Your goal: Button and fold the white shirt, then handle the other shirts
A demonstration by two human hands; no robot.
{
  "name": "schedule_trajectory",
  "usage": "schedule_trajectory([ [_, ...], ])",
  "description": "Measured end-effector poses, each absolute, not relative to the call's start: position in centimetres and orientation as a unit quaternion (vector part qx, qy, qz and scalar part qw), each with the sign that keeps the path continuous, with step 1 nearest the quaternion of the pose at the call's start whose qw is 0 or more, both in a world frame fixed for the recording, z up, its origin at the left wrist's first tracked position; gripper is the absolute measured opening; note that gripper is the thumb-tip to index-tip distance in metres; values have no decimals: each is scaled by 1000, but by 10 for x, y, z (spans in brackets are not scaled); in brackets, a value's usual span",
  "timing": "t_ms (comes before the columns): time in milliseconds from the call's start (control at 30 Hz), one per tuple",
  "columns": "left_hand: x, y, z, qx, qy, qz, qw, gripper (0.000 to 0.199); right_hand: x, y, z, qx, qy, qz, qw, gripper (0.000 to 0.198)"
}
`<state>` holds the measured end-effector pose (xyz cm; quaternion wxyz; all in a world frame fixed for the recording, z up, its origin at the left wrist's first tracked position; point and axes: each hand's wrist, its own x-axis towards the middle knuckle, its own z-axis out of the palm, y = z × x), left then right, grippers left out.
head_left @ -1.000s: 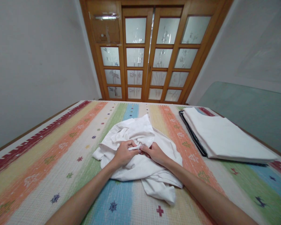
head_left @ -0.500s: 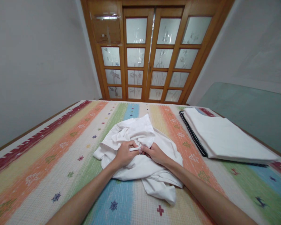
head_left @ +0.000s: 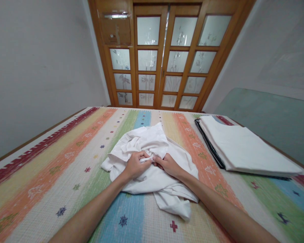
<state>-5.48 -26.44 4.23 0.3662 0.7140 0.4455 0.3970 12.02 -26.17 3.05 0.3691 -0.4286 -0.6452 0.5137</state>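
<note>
A crumpled white cloth point(head_left: 152, 179) sits on a surface with a striped cover point(head_left: 66, 168), right in front of the person. It is all bunched up and full of wrinkles. Two bare hands meet near its middle, so let's call that spot the center of the clock.

The left hand point(head_left: 136, 166) comes in from eight o'clock, and its fingers are closed, pinching a small fold of the cloth. The right hand point(head_left: 169, 164) comes in from four o'clock, and its fingers pinch the cloth too, just beside the left ones. Some of the fingertips are hidden. A pointy bit of the cloth sticks out at twelve o'clock, and a loose end flops down at five.

At three o'clock, well apart from the hands, lies a folded white cloth point(head_left: 248, 145), flat and neat. A dark cloth point(head_left: 209, 145) peeks out from under it.

The cover has a blue snowflake point(head_left: 123, 221) at seven o'clock and a red cross point(head_left: 173, 226) at five. Far off at twelve o'clock are wooden doors point(head_left: 148, 47) with glass panes point(head_left: 148, 31). A green board point(head_left: 268, 114) is between two and three o'clock.
</note>
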Motion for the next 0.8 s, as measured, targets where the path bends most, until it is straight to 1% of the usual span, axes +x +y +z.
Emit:
schedule_trajectory([
  [167, -54, -264, 40, 715, 451, 392, 362, 6, 121, -262, 31, -423, -647, 517, 367, 40],
  [400, -58, -261, 37, 718, 430, 392, 381, 7, 122, -262, 30, -424, -646, 520, 362, 42],
  [500, -59, -260, 36, 717, 412, 397, 398, 12, 121, -261, 30, -426, -637, 530, 364, 42],
  [567, -58, -261, 37, 716, 418, 398, 392, 12, 121, -261, 29, -428, -635, 530, 365, 42],
  [667, -57, -262, 39, 716, 427, 399, 383, 9, 121, -261, 29, -429, -634, 527, 369, 41],
  [800, -56, -263, 39, 713, 422, 405, 388, 11, 121, -261, 29, -434, -611, 537, 388, 36],
])
